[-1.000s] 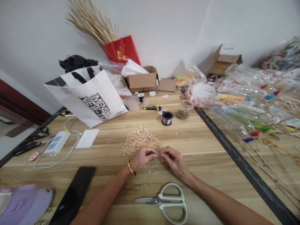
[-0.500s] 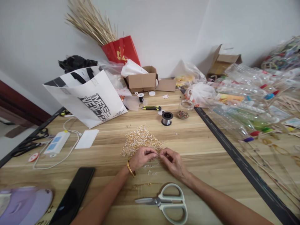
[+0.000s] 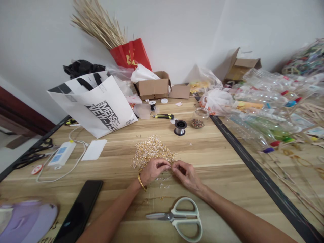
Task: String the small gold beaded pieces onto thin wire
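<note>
My left hand [image 3: 155, 169] and my right hand [image 3: 186, 173] meet fingertip to fingertip over the near edge of a pile of small gold and clear beads [image 3: 149, 150]. Thumb and forefinger are pinched together on each hand; whatever lies between them is too small to make out. Below the hands lie a few loose clear beads [image 3: 164, 186] and a thin gold chain [image 3: 161, 198]. Closer to me is a pair of scissors [image 3: 174, 216] with pale green handles, blades pointing left. A gold bangle [image 3: 142, 182] circles my left wrist.
A spool of wire [image 3: 180, 128], a glass jar [image 3: 199, 118] and a yellow-black utility knife [image 3: 163, 116] stand beyond the pile. At left are a phone [image 3: 79, 211], a power strip [image 3: 61, 154] and a white paper bag [image 3: 93, 104]. Plastic bottles [image 3: 263, 98] crowd the right side.
</note>
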A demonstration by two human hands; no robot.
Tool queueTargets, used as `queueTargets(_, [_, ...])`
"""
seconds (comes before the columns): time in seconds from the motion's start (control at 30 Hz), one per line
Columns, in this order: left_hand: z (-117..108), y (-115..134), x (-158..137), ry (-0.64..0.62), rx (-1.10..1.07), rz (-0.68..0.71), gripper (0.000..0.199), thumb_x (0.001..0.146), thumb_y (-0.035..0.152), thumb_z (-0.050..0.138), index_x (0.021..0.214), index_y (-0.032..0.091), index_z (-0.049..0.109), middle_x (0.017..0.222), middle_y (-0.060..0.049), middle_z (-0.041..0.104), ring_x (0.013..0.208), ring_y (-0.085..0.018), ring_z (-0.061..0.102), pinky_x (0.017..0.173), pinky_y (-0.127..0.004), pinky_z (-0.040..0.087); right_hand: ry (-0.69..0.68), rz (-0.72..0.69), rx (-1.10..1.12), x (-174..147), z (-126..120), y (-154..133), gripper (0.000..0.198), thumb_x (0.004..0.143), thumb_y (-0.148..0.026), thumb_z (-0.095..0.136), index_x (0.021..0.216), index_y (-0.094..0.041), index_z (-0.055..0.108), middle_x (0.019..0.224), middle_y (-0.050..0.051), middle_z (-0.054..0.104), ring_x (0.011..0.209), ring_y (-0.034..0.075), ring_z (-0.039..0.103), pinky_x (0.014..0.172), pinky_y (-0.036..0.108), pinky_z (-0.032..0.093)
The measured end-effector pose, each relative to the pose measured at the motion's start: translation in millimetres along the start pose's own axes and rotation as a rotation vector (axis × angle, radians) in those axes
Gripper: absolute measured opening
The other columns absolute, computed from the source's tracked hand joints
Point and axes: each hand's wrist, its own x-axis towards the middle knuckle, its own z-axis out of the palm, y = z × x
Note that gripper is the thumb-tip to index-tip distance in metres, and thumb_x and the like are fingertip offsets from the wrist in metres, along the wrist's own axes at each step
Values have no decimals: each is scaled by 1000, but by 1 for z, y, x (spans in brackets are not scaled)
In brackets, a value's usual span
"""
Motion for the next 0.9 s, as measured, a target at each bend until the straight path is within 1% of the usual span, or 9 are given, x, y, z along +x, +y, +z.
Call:
queueTargets(0.27, [2, 3, 1, 32, 86, 106, 12, 81, 19, 57, 79, 15, 69, 78, -4, 69, 74, -14, 61, 72, -24, 46, -2, 3, 5, 0, -1, -2, 15, 83, -23, 50, 71, -15, 54, 59, -3, 45, 54, 10, 39, 50, 20, 30])
queueTargets(0.53, [3, 1, 1, 39, 92, 122, 11, 81, 18, 58, 80, 16, 69, 79, -3, 69, 74, -14, 62, 72, -24, 46, -18, -2, 12, 0, -2, -2, 16, 83, -24, 50, 71, -15, 54, 59, -3, 45, 54, 10, 39, 50, 20, 30])
queueTargets(0.9, [3, 1, 0, 39, 108, 138, 11, 82, 19, 58, 79, 16, 69, 78, -3, 69, 73, -14, 62, 71, -24, 46, -8, 4, -2, 0, -1, -1, 15, 83, -24, 50, 72, -15, 54, 59, -3, 46, 53, 10, 39, 50, 21, 30])
